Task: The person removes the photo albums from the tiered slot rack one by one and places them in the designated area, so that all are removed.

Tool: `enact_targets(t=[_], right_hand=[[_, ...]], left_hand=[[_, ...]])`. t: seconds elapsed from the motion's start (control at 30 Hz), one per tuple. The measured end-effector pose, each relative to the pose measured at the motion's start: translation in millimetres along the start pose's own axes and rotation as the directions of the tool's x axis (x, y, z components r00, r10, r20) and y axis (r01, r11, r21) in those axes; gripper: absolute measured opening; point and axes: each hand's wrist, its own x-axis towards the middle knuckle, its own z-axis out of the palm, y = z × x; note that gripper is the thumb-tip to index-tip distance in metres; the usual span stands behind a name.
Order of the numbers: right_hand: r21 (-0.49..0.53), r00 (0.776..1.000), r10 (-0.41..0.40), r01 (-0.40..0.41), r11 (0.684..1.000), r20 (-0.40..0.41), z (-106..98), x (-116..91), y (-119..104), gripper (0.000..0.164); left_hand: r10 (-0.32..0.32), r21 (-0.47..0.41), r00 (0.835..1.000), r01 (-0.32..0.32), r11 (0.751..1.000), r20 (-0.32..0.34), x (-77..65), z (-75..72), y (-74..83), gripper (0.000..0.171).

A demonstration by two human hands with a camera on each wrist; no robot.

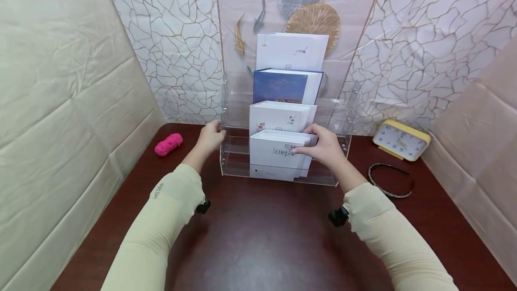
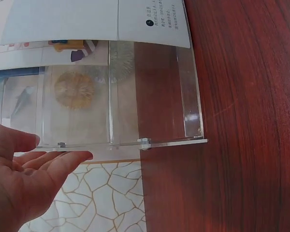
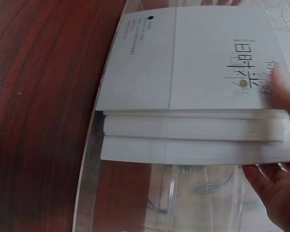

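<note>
A tiered clear acrylic book rack holds several books. In its lowest tier stands a white book with dark printed characters. My right hand grips this book at its upper right, thumb on the front cover and fingers behind it. In the right wrist view the book's page edges face the camera, inside the rack's front lip. My left hand holds the rack's left side panel, thumb at its front edge and fingers along the outside.
Behind are another white book, a blue-covered book and a tall white book. A pink yarn bundle lies left. At right are a yellow clock and a headband. Fabric walls surround the dark red table.
</note>
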Motion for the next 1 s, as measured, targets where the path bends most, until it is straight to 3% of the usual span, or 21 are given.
enact_targets(t=[0.2,0.57,1.0], right_hand=[[-0.010,1.000,-0.024,0.024,1.000,-0.011,2,0,0,0.044],[0.012,0.998,-0.061,0.061,0.998,-0.033,6,3,-10,0.038],[0.026,0.989,-0.136,0.138,0.990,-0.062,16,15,-36,0.038]], left_hand=[[0.028,0.043,0.999,-0.027,0.999,-0.019,2.5,-0.5,1.2,0.033],[-0.031,-0.050,0.999,0.033,0.998,0.044,2.5,3.1,-3.1,0.043],[0.019,-0.001,1.000,-0.019,1.000,0.007,1.8,1.2,-2.0,0.041]])
